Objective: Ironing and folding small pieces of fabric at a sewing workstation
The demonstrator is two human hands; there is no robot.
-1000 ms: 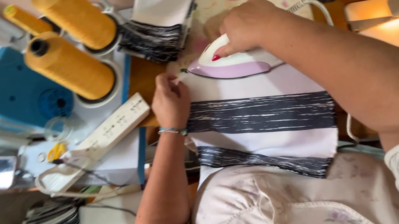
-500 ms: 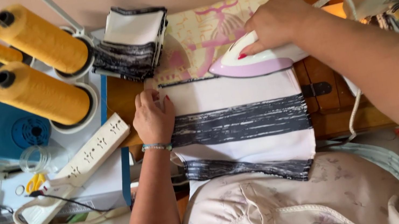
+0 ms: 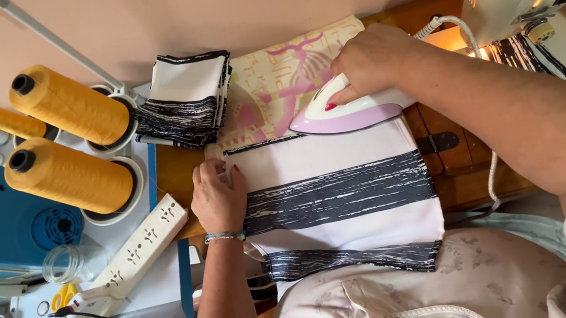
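Wooden worktop [image 3: 452,152], striped cloth [image 3: 340,195] under iron [image 3: 352,109].
Right hand [image 3: 370,58] grips iron at 12 o'clock; left hand [image 3: 218,197], flat, should keep cloth taut.

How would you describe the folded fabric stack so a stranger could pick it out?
Start at the two big yellow thread cones on the left. Just right of them, against the wall, lies the folded fabric stack: small white squares with black streaked edges, piled, unlike the flat striped cloth being ironed.
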